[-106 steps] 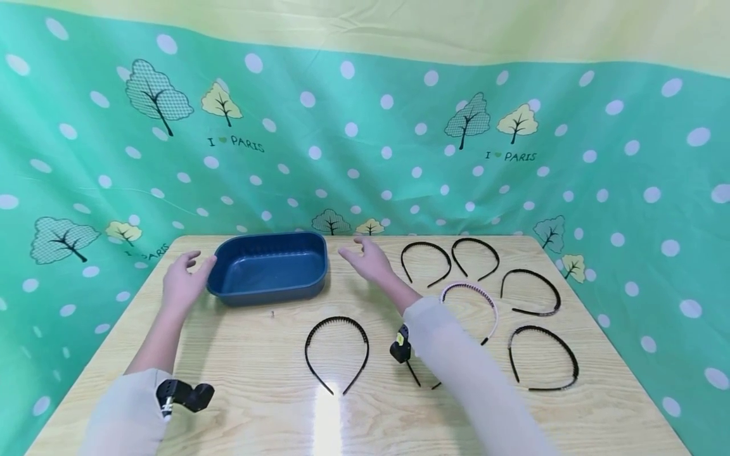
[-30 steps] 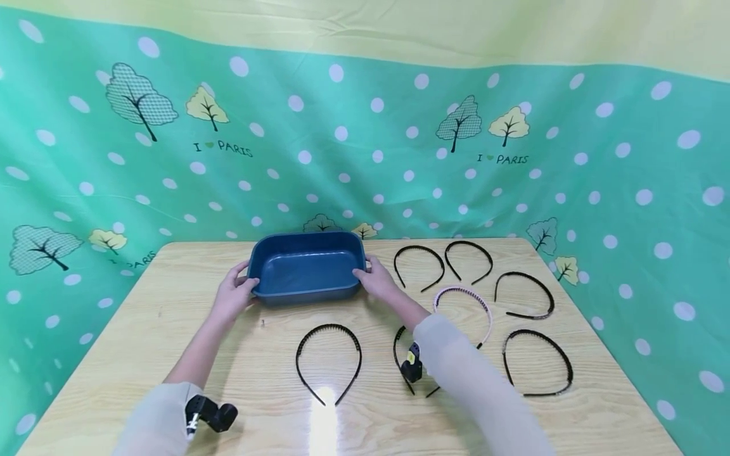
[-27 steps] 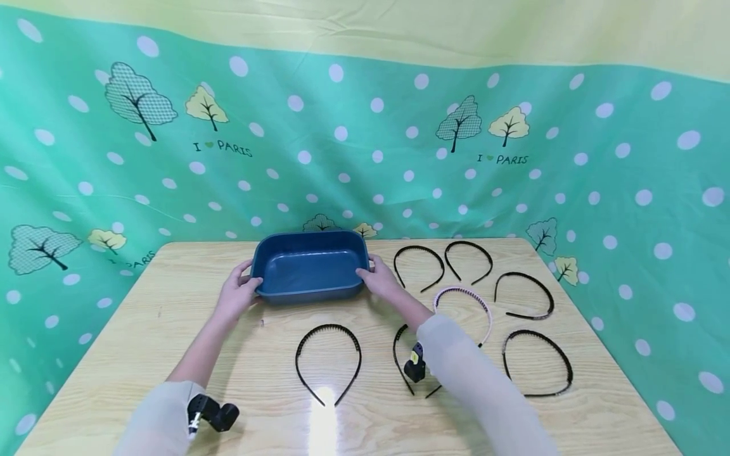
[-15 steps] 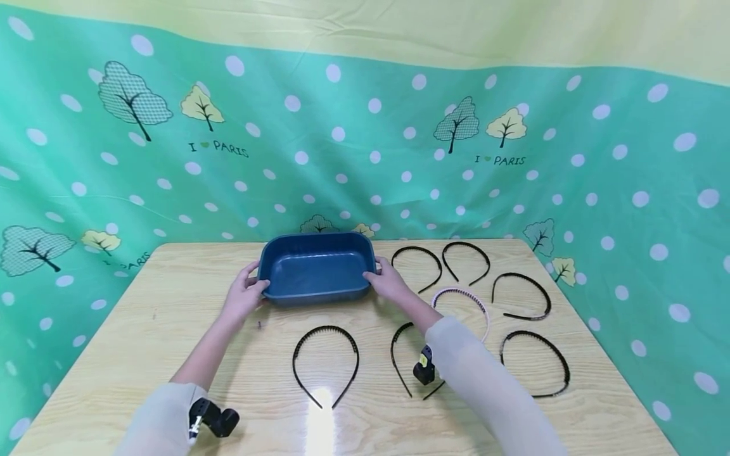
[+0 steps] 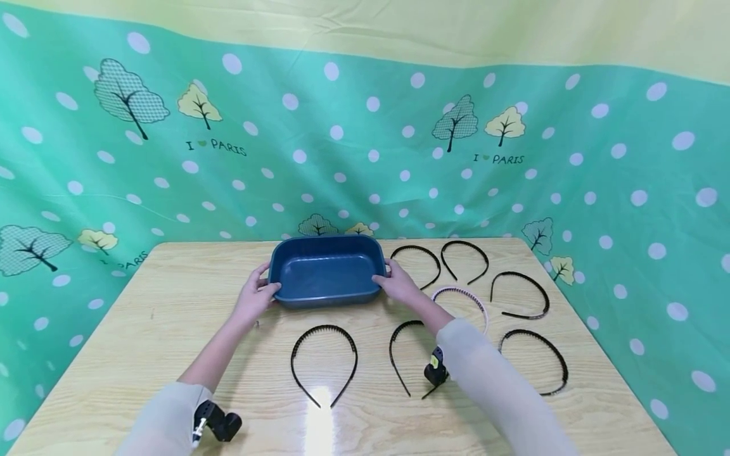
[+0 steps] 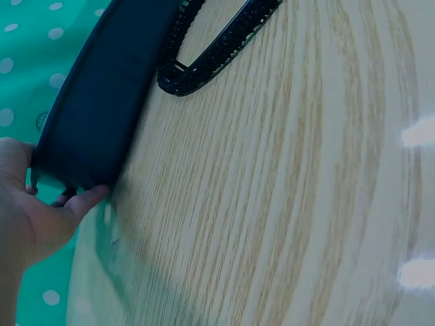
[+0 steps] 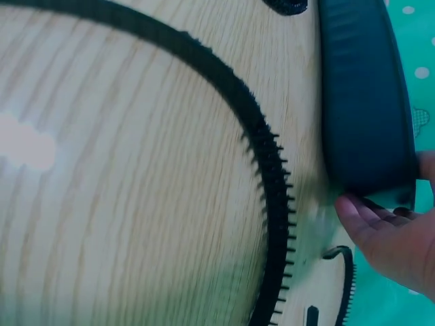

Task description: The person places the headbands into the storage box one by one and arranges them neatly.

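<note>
Basin, dark blue, is at the far part of the table. Fingers of the left hand grip its left end, and fingers of the right hand its right end. For good handling, both should hold equally and keep it level, away from the black headband near the right hand.

Tub: plain dark blue. Table: pale wood, streaked with darker grain. Curtain: green with whitish dots, checked and yellow trees, dark lettering; upper band plain pale yellow. Headbands: black, save one pale pink band with dark teeth. Sleeves: off-white to my eye. Wrist cameras: black, the right showing a yellow patch.
</note>
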Motion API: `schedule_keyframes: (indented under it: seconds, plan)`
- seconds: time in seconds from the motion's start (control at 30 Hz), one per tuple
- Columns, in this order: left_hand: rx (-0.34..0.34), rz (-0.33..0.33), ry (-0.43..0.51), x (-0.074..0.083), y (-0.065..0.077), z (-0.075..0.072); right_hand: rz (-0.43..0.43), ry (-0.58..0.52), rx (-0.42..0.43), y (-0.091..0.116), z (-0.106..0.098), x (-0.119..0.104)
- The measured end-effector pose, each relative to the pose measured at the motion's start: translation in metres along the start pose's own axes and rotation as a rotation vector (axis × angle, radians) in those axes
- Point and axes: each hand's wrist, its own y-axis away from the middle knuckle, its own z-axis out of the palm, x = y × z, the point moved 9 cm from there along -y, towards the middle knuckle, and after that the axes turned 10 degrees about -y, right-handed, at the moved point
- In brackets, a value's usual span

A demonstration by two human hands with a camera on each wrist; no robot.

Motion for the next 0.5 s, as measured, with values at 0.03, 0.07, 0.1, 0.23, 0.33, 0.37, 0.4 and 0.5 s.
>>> schedule_keyframes:
  seconds: [0.03, 0.07, 0.1, 0.23, 0.33, 0.37, 0.4, 0.5]
  plan:
    - [-0.003, 0.002, -0.001, 0.0003, 0.0001, 0.0007, 0.002, -0.003, -0.004, 0.0005, -0.0004, 0.0]
    - [-0.003, 0.002, -0.006, 0.0003, 0.0, 0.0011, 0.003, -0.007, -0.007, 0.001, -0.0008, 0.0001]
    - [-0.004, 0.003, -0.009, 0.0004, 0.0, 0.0015, 0.005, -0.011, -0.007, 0.0013, -0.0014, 0.0001]
    - [-0.014, 0.011, -0.021, 0.0013, 0.0003, 0.0034, 0.009, -0.021, -0.018, 0.0017, -0.0018, 0.0017]
    - [-0.025, 0.013, -0.023, 0.0022, 0.0012, 0.0052, 0.01, -0.013, -0.021, 0.0013, -0.0028, 0.0038]
    - [-0.027, 0.012, -0.021, 0.0026, 0.0014, 0.0057, 0.01, -0.009, -0.021, 0.001, -0.0033, 0.0045]
    - [-0.029, 0.01, -0.019, 0.0028, 0.0017, 0.0059, 0.011, -0.007, -0.019, 0.0008, -0.0039, 0.0053]
    - [-0.032, 0.001, -0.013, 0.003, 0.0022, 0.0066, 0.008, -0.009, -0.02, 0.0004, -0.0049, 0.0064]
